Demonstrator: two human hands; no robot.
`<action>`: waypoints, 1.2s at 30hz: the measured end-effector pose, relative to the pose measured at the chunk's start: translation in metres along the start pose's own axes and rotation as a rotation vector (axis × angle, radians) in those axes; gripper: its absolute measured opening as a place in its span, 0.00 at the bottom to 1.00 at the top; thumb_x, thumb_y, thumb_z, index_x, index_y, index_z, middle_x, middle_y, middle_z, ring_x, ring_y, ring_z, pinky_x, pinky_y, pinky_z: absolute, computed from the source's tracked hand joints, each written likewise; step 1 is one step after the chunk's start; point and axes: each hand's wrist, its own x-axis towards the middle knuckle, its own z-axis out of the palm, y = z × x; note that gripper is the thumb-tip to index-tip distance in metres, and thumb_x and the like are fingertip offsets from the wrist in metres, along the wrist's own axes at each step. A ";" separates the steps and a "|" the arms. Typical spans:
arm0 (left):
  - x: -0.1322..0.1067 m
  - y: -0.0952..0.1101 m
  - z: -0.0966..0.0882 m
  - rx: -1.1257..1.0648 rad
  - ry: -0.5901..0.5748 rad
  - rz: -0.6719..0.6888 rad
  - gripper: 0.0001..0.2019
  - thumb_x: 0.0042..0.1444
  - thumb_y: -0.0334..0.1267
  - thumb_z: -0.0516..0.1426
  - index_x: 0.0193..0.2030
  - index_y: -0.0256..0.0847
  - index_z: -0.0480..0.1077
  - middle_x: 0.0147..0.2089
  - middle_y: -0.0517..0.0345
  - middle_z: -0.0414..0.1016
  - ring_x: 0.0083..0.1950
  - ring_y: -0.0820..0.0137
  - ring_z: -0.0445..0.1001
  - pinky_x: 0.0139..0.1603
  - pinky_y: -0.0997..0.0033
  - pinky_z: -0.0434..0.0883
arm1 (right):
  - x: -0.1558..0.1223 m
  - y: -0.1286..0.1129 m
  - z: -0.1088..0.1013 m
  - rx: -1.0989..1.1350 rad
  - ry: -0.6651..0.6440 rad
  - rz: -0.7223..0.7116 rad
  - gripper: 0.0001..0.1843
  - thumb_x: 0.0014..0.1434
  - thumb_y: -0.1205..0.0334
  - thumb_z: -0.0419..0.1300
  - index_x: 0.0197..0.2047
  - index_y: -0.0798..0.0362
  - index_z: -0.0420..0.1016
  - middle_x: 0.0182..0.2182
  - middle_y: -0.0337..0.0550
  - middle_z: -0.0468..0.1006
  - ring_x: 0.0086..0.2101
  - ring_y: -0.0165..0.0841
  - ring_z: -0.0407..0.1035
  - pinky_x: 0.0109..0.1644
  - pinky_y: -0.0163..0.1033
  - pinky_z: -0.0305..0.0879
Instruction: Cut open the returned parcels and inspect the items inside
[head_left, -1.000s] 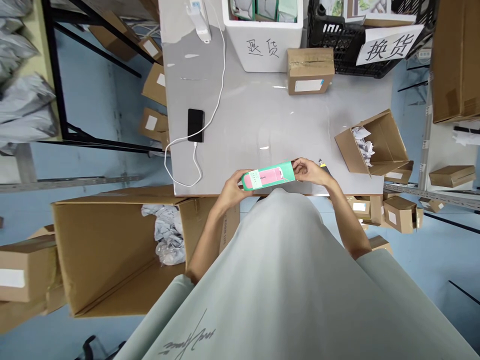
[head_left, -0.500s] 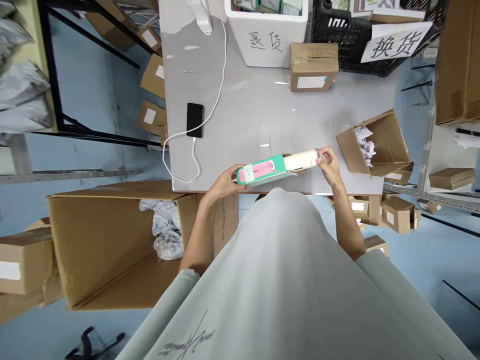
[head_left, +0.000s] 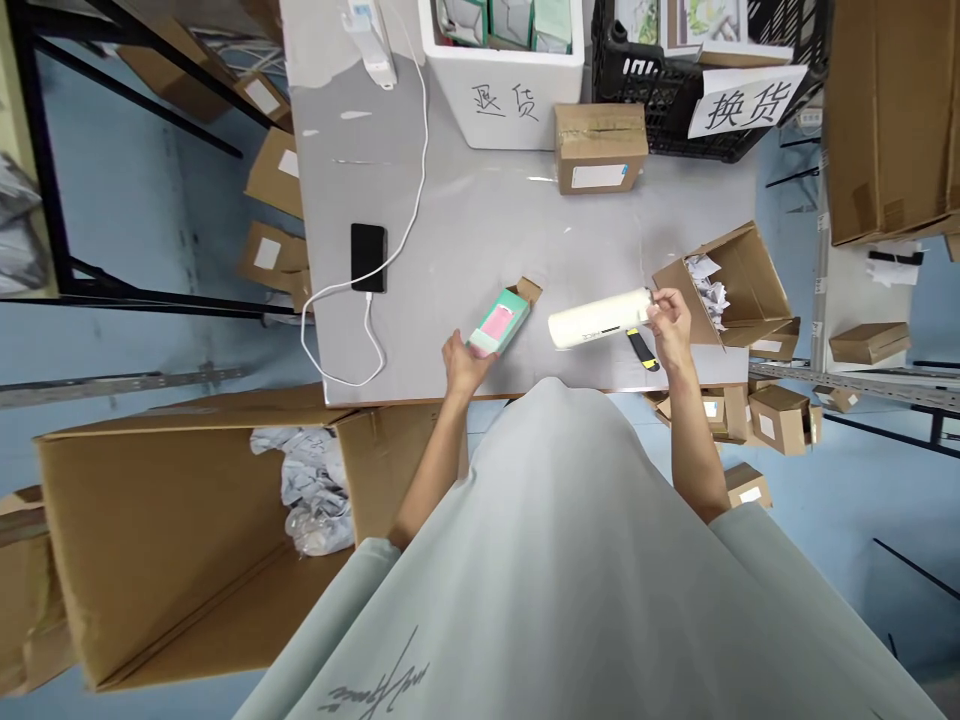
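My right hand [head_left: 672,330] pinches one end of a cream-white cylindrical bottle [head_left: 596,318], holding it nearly level over the table; small dark lettering shows on its side. The near end of a slim green box with a pink picture [head_left: 501,318] is gripped by my left hand [head_left: 465,366]. That box slants away from me, and its brown far flap stands open. Box and bottle are apart. A black and yellow utility knife [head_left: 643,350] lies on the table by my right hand, just under the bottle's held end.
On the grey table [head_left: 465,230] are a phone [head_left: 368,257] with a white cable, a taped carton [head_left: 600,150], a white bin [head_left: 504,100], a black crate [head_left: 656,110] and an open carton with crumpled paper [head_left: 750,285]. A large open carton [head_left: 172,520] stands at lower left.
The bottle has come fully out of the green box in my right hand. My left hand has turned the box away from me, and the utility knife has come into view.
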 end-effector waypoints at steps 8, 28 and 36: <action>-0.065 0.100 0.020 -0.181 -0.549 0.383 0.49 0.54 0.63 0.76 0.78 0.44 0.73 0.79 0.41 0.75 0.80 0.43 0.73 0.80 0.46 0.72 | -0.014 -0.014 0.033 -0.031 -0.122 -0.009 0.42 0.49 0.19 0.77 0.48 0.42 0.70 0.52 0.45 0.79 0.49 0.44 0.79 0.49 0.46 0.80; -0.107 0.097 0.004 -0.814 -0.985 -0.203 0.45 0.59 0.75 0.61 0.66 0.37 0.80 0.56 0.34 0.90 0.50 0.41 0.90 0.51 0.44 0.83 | -0.041 -0.057 0.088 0.164 -0.524 0.045 0.56 0.58 0.14 0.68 0.79 0.36 0.68 0.67 0.51 0.81 0.67 0.55 0.77 0.65 0.58 0.80; -0.108 0.099 -0.002 -0.806 -0.989 -0.226 0.41 0.61 0.70 0.62 0.68 0.38 0.80 0.63 0.36 0.88 0.60 0.40 0.87 0.55 0.45 0.83 | -0.038 -0.042 0.097 0.178 -0.511 0.131 0.52 0.58 0.13 0.67 0.74 0.36 0.70 0.64 0.50 0.83 0.59 0.51 0.80 0.57 0.54 0.83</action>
